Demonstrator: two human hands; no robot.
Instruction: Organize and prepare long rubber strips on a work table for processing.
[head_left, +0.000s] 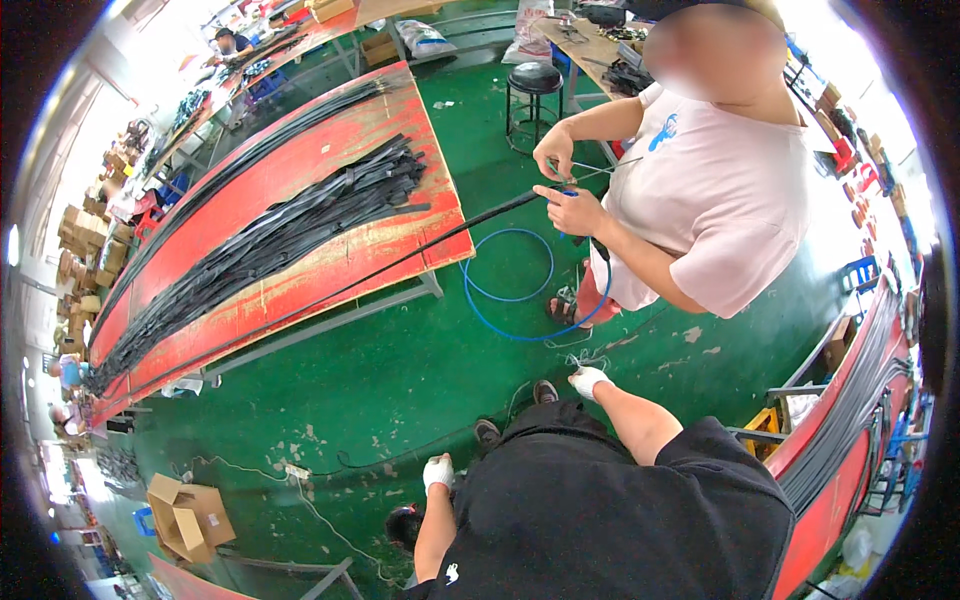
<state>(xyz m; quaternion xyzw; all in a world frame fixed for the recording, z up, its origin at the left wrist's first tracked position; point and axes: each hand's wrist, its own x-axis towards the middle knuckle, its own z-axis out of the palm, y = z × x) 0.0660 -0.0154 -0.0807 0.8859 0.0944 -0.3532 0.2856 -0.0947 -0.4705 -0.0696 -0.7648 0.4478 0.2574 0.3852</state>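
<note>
My right hand (588, 382), in a white glove, is closed on a bunch of thin pale strings (586, 360) that spread out beyond the fingertips. My left hand (438, 472), also gloved in white, is held low with its fingers curled; anything inside it is hidden. Across from me, a person in a pale pink shirt grips the end of a long black strip (430, 243) in one hand. That person's other hand is on a thin metal rod (595, 170). A blue hose (520, 338) hangs in loops below those hands.
Bundles of black strips (270, 235) lie on a long red table (440, 200) to the left. More strips cover a red table (805, 555) at right. A black stool (533, 78) stands behind the person. An opened carton (190, 520) and a white cord (320, 515) are on the green floor.
</note>
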